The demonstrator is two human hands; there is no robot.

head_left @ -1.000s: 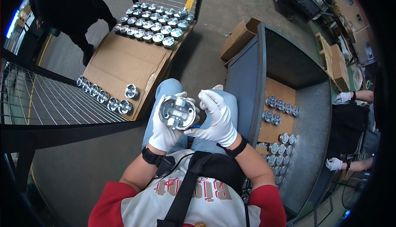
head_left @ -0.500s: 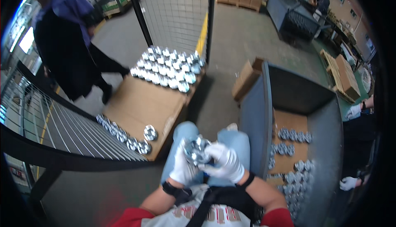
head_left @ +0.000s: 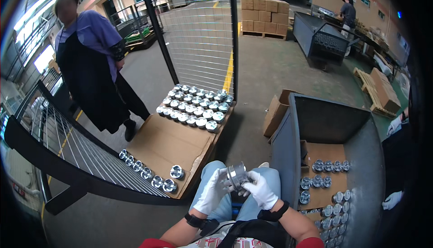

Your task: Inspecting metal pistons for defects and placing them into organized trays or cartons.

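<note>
Above my lap I hold one shiny metal piston (head_left: 237,175), tilted so that the ring grooves on its side show. My white-gloved left hand (head_left: 213,192) grips it from the left, its fingertips partly hidden behind the metal. From the other side my right hand (head_left: 262,191), also gloved in white, has its fingers closed on the lower right part. To the left, a single piston (head_left: 177,172) stands on the cardboard sheet (head_left: 158,135) of a wire-sided cart, near a line of pistons (head_left: 146,173) along the cart's near edge.
Rows of pistons (head_left: 194,108) fill the cart's far end. At my right, a deep grey metal bin (head_left: 331,119) holds more pistons (head_left: 334,221) on cardboard. A person in a dark apron (head_left: 90,67) stands beyond the cart. Another person's gloved hand (head_left: 392,200) is beyond the bin.
My view has tilted up, so the scene sits lower. The piston in my hands has turned from showing its open, shiny underside to showing its grooved side. The aproned person now faces this way.
</note>
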